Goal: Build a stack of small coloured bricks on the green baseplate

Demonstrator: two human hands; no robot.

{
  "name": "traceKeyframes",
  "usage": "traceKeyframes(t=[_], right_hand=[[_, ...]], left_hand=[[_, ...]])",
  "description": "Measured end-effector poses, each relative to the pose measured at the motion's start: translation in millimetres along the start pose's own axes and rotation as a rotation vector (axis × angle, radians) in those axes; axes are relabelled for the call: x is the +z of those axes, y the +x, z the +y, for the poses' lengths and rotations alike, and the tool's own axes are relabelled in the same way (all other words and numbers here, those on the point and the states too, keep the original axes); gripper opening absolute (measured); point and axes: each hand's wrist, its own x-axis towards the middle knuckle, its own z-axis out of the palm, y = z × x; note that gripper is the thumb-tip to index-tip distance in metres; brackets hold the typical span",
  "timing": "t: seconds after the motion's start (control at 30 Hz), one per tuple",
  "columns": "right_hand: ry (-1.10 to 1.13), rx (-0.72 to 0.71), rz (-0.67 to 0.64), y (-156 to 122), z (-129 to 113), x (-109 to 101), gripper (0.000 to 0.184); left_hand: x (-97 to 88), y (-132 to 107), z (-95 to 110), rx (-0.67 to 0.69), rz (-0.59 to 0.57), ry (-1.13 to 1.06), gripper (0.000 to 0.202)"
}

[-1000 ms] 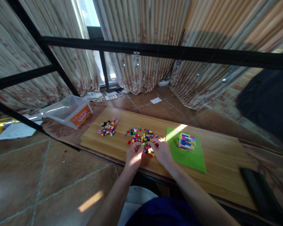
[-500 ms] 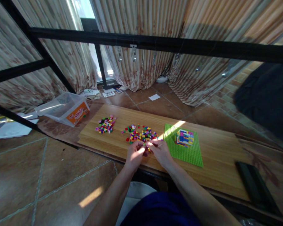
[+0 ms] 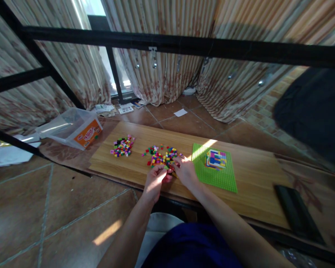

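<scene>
My left hand (image 3: 153,183) is closed, its fingertips pinching a small light-green toy brick (image 3: 166,168) just in front of the middle pile. Over the right edge of that pile of loose toy bricks (image 3: 159,158) is my right hand (image 3: 187,172), fingers bent together and pointing down into the bricks. What those fingertips hold, if anything, is too small to make out. To the right lies a green baseplate (image 3: 220,181), bearing a square block built of multicoloured bricks (image 3: 216,159).
A second brick pile (image 3: 123,146) sits further left on the wooden board (image 3: 254,175). Beyond it stands a clear plastic box (image 3: 69,128) with an orange label. A dark flat object (image 3: 297,212) lies at the right end. A black metal bar (image 3: 170,44) crosses beyond the board.
My hands were together at the pile's front edge; now they are apart. My right hand has moved up onto the bricks, while the left keeps its pinch. The view has shifted slightly.
</scene>
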Motion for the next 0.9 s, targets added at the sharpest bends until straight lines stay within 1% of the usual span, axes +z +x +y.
traceKeyframes(t=[0.1, 0.17, 0.23, 0.33, 0.43, 0.57, 0.7, 0.8, 0.9], right_hand=[[-0.027, -0.023, -0.011, -10, -6, -8, 0.015], [0.01, -0.033, -0.027, -20, -10, -15, 0.017], [0.117, -0.028, -0.018, -31, -10, -22, 0.017], [0.26, -0.011, 0.054, -45, -3, -33, 0.013], [0.266, 0.018, 0.107, -55, 9, -47, 0.011], [0.157, 0.015, 0.113, -67, 25, -72, 0.013], [-0.016, -0.046, 0.158, -72, 43, -102, 0.014], [-0.183, -0.101, 0.246, -63, 60, -124, 0.014], [-0.361, -0.166, 0.3, -46, 73, -139, 0.017]], left_hand=[[2.0, 1, -1, 0.013, 0.008, 0.074, 0.035], [5.7, 3, -2, 0.033, -0.002, 0.156, 0.032], [11.8, 3, -6, 0.069, -0.043, 0.252, 0.026], [24.8, 2, -14, 0.117, -0.128, 0.351, 0.02], [41.0, -2, -24, 0.146, -0.204, 0.397, 0.018], [64.9, -8, -39, 0.155, -0.301, 0.417, 0.013], [84.4, -8, -51, 0.173, -0.372, 0.503, 0.015], [94.1, 2, -57, 0.231, -0.339, 0.54, 0.018], [102.6, 16, -57, 0.29, -0.279, 0.619, 0.019]])
